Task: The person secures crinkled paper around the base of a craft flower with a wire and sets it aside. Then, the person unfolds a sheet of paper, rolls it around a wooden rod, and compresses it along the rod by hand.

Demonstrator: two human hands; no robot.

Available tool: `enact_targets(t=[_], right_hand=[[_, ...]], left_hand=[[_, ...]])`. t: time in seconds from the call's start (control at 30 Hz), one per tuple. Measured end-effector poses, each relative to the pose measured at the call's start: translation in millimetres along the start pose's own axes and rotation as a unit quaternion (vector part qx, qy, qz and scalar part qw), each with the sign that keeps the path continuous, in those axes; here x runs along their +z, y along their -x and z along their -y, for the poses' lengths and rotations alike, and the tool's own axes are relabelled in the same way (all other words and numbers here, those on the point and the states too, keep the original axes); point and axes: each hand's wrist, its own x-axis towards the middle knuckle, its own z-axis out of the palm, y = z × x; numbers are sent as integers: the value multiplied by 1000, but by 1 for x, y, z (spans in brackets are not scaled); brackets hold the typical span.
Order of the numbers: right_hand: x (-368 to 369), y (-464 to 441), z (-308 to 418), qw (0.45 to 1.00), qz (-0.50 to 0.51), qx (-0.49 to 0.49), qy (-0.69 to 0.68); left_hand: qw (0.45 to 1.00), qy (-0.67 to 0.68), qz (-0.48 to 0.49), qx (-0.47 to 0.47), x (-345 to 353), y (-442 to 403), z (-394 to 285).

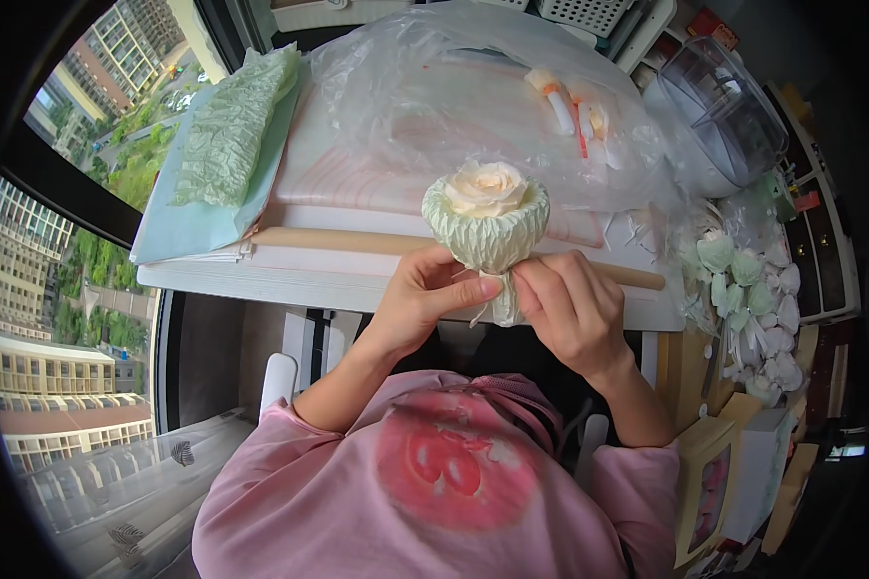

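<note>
A cream rose [486,189] sits inside a pale green crinkled paper wrap [492,232], held upright over the table's front edge. My left hand [433,294] pinches the gathered neck of the wrap from the left, thumb across it. At the right side of the neck, my right hand [572,307] has its fingers bent and pressed together; what they hold there is too small to make out. Below the hands hangs the gathered paper end [505,307]. A wooden rod [348,239] lies on the table behind both hands.
Crinkled green paper [232,130] lies on blue sheets [188,203] at the left. Clear plastic [386,58] covers the table's back, with white tubes [560,111] on it. Wrapped flowers [743,280] hang at the right, below a clear container [719,116]. A window is left.
</note>
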Motion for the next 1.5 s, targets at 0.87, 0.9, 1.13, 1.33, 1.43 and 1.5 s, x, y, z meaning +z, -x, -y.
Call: enact_targets(t=[0.87,0.9,1.13,1.33,1.43,1.5], right_hand=[[-3,0,4,994,-24,48,-91],[-7,-1,7,968,18,164,-187],[-3,4,3,778,52,385,-493],[-1,9,-1,823,39,327,-464],[-3,8,-1,789,38,345,-507],[-5,7,-1,782,52,356,-509]], left_hand=[[999,-14,-8,38,5,1,5],[996,-40,-14,80,6,1,7],[1000,7,-13,22,7,2,4],[999,31,-2,-9,7,3,2],[999,46,13,-15,6,3,4],[999,45,7,-1,7,3,4]])
